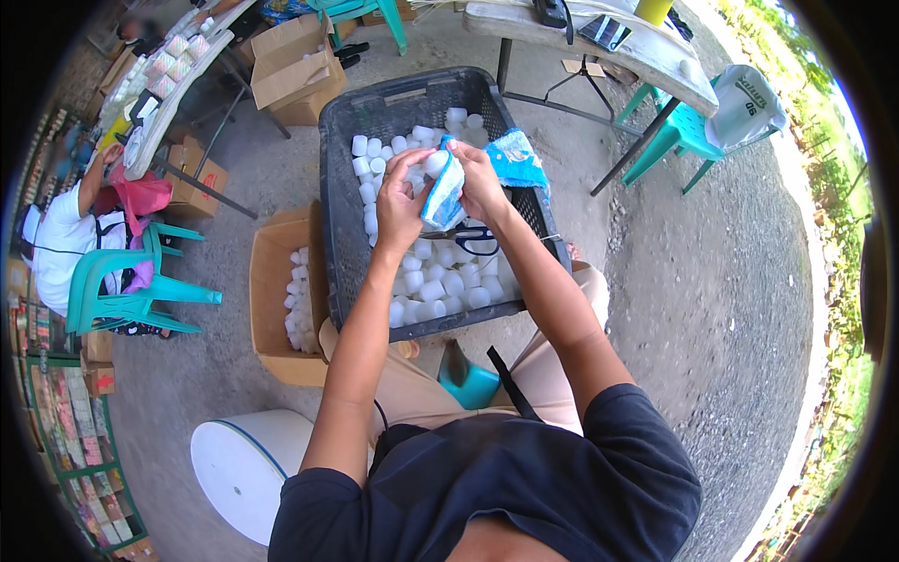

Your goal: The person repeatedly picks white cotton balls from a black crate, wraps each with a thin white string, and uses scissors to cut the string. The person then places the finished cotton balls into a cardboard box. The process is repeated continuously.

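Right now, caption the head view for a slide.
Both hands work a blue-white wrapper over a black crate of white cups.

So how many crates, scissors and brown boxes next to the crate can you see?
Dark plastic crate under the left hand and right hand: 1
Scissors lying in the crate: 1
Open brown cardboard box beside the crate: 1
Total: 3
The small white tubs are too many and too piled up to count.
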The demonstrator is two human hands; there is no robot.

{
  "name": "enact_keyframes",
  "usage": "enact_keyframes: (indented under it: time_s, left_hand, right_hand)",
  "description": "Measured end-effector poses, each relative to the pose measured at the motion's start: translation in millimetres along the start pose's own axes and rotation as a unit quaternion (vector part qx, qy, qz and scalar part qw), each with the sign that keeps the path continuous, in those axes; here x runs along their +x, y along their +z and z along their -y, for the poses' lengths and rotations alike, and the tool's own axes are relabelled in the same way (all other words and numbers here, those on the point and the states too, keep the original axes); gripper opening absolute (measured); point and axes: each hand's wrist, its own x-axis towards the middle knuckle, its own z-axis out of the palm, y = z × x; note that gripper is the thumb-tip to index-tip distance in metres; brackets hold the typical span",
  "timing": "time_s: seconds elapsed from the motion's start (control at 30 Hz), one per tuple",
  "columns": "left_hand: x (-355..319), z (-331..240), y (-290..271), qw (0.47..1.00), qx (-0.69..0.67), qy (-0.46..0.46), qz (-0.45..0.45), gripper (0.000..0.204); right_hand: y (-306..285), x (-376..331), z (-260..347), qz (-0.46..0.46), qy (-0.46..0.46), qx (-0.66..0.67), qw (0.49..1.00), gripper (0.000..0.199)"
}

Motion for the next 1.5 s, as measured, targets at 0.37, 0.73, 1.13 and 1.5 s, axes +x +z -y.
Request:
enact_keyframes:
  time_s: [0.37,0.73,1.13,1.5]
  left_hand:
    - [0,-2,-3,0.996,-0.028,-0.071,0.046,0.045]
    - [2,7,-22,0.981,-0.149,-0.109,0.066,0.034]
    - [-5,13,-14,0.824,-0.341,-0.447,0.068,0.028]
    - [-1,32,-36,0.710,-0.596,-0.336,-0.163,0.056]
  right_hand:
    - [8,-3,4,-0.029,-0.071,-0.179,0.981,0.033]
    - [-16,-8,35,0.088,0.064,-0.188,0.976,0.032]
    - [10,-6,10,-0.040,-0.141,-0.498,0.855,0.036]
    - [52,-16,-31,0.042,-0.099,-0.427,0.898,0.048]
